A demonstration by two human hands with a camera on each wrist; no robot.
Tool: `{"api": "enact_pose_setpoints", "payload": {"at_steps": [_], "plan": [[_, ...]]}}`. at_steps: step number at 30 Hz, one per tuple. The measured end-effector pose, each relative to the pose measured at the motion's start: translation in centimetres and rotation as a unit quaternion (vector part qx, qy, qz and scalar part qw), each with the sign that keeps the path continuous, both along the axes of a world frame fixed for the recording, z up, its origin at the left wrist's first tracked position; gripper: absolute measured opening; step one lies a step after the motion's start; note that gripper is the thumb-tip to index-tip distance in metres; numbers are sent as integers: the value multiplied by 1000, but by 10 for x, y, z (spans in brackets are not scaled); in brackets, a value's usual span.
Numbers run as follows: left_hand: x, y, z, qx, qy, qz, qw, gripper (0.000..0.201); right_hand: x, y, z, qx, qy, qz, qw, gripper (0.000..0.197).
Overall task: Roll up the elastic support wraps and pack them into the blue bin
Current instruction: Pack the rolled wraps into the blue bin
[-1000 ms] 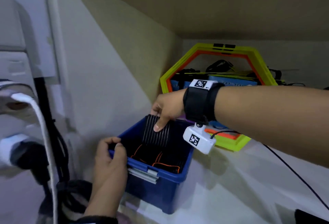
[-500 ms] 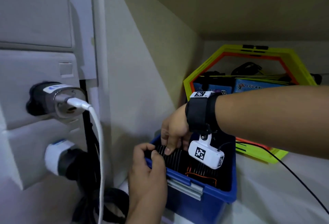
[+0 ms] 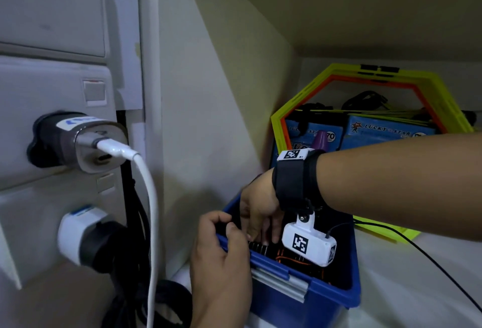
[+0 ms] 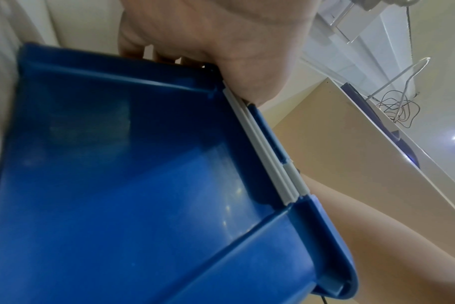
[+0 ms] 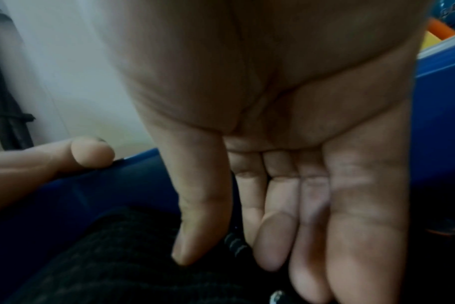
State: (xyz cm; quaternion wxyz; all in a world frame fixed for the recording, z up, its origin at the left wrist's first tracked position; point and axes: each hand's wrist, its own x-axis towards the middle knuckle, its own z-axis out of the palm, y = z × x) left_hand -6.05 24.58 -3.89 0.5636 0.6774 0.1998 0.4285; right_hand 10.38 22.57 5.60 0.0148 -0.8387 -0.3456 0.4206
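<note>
The blue bin (image 3: 331,299) stands on a white shelf against the left wall. My left hand (image 3: 221,236) grips its near-left rim, fingers curled over the edge; the left wrist view shows the bin's outer wall (image 4: 117,185) under that hand (image 4: 216,41). My right hand (image 3: 260,239) reaches down inside the bin. Its straight thumb and fingers (image 5: 221,263) pinch the top edge of a black ribbed wrap (image 5: 235,244), which sits low in the bin (image 3: 260,248). More black wraps with orange trim (image 3: 294,262) lie beside it.
Behind the bin lean yellow-green and orange hexagon frames (image 3: 300,108) around blue boxes (image 3: 386,132). On the left panel sit plugged chargers (image 3: 78,142) with a white cable (image 3: 151,223) hanging down. A black wire (image 3: 430,262) trails over the shelf on the right.
My right hand has lowered the ribbed wrap from above the rim down into the bin. The left hand has stayed on the rim. The head view has swung left.
</note>
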Motion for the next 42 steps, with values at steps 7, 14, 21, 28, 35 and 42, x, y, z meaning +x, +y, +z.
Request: {"api": "enact_pose_setpoints", "payload": {"at_steps": [7,14,21,28,35,42], "plan": [[-1,-2,2,-15,-7,-5,1000,9,-6,-3,7,-4,-31,-4,999,3],[2,-3,0,-4,-14,21,1000,9,-10,-12,22,27,-40,-20,999,22],[3,-2,-1,4,-19,18,1000,11,-10,-37,44,69,-62,-32,995,29],[2,-2,-1,28,-29,24,999,14,0,-101,66,113,-78,-70,988,22],[8,1,-5,28,-16,40,999,19,10,-209,70,140,-92,-115,979,29],[9,-5,0,32,-27,47,998,10,1,-325,22,50,-104,-149,982,13]]}}
